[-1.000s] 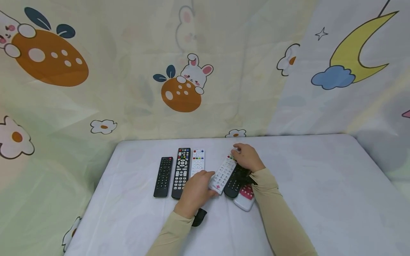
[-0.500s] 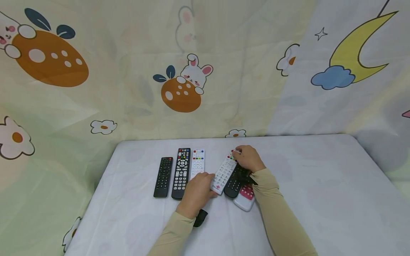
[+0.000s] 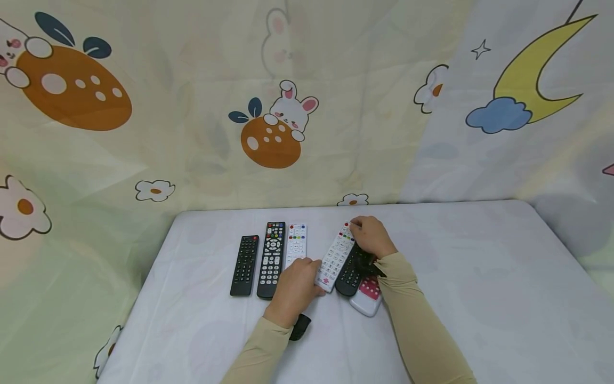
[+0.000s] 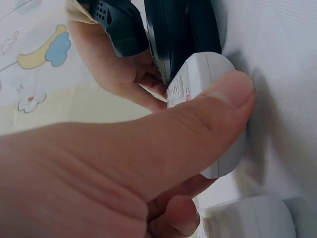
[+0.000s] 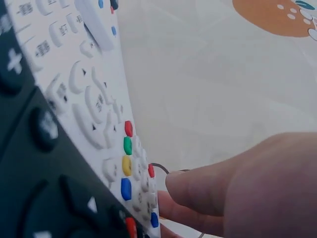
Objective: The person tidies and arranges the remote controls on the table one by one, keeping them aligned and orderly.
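Though tiny overhead, white remote's (image 3: pixel 334 260) coloured keys (image 5: pixel 127 165) distinct from right wrist

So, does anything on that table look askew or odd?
Mildly: the held white remote and the black one beside it slant, unlike the straighter row of three remotes to the left. Nothing looks spilled or damaged.

The desk (image 3: pixel 479 282) has a white top. Left of the left hand (image 3: pixel 295 288) lie a small black remote (image 3: pixel 244 265) and a big black remote (image 3: pixel 272 256). Just past that hand lies a white remote (image 3: pixel 296 244), partly hidden. A second white remote (image 3: pixel 334 260) is between both hands; I can't tell if it touches the desk. Below the right hand (image 3: pixel 371 236) are another black remote (image 3: pixel 349 277) and a white thing with red, dotty bits (image 3: pixel 368 298).
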A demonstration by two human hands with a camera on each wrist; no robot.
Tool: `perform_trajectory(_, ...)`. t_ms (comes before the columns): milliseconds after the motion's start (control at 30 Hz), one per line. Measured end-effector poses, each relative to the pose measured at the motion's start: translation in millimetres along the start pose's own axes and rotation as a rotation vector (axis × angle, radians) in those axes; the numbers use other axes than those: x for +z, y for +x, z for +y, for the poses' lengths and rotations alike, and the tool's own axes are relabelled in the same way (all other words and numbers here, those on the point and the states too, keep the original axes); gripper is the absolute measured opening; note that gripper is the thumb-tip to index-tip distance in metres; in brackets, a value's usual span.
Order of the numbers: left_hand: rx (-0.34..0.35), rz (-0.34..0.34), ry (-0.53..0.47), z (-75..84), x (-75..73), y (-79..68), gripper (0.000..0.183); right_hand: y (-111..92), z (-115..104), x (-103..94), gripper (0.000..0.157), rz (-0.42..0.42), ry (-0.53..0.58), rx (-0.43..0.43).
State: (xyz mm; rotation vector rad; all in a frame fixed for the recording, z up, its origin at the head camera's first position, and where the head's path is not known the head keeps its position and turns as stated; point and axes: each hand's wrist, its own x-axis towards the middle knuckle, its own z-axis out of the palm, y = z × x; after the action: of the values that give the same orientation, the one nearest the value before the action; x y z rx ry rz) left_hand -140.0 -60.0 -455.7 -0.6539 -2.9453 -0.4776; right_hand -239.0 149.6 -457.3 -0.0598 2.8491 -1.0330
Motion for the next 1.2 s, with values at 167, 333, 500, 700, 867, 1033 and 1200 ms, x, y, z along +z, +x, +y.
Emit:
perform_trajectory(167, 0.002, 0.026, 0.008, -0.1, -0.5, -0.1, 0.064, 0.0, -0.6, -0.8, 0.039, 0.02, 0.016, -0.014)
perform_trajectory(333, 0.009, 0.063, 0.008, -0.2, -2.3, -0.4, 0.063, 0.1, -1.9, -1.8, 0.039, 0.037, 0.02, -0.036)
perform_trajectory(500, -0.001, 0.067, -0.008, -0.1, -5.4, -1.5, 0.064, -0.8, -3.0, -2.0, 0.039, 0.062, 0.028, -0.068)
perform_trajectory(700, -0.027, 0.056, -0.045, 0.1, -8.0, -2.1, 0.063, -2.2, -4.6, -0.7, 0.039, 0.099, 0.04, -0.095)
perform_trajectory(867, -0.026, 0.065, -0.06, 2.2, -11.6, -2.3, 0.062, -3.6, -7.4, 0.3, 0.038, 0.13, 0.033, -0.067)
perform_trajectory(1033, -0.04, 0.076, -0.067, -0.1, -14.6, -4.5, 0.062, -2.9, -13.3, 3.7, 0.038, 0.14, 0.043, -0.081)
perform_trajectory(1200, -0.037, 0.09, -0.063, -3.2, -16.3, -5.6, 0.064, -2.0, -18.0, 4.7, 0.037, 0.154, 0.058, -0.132)
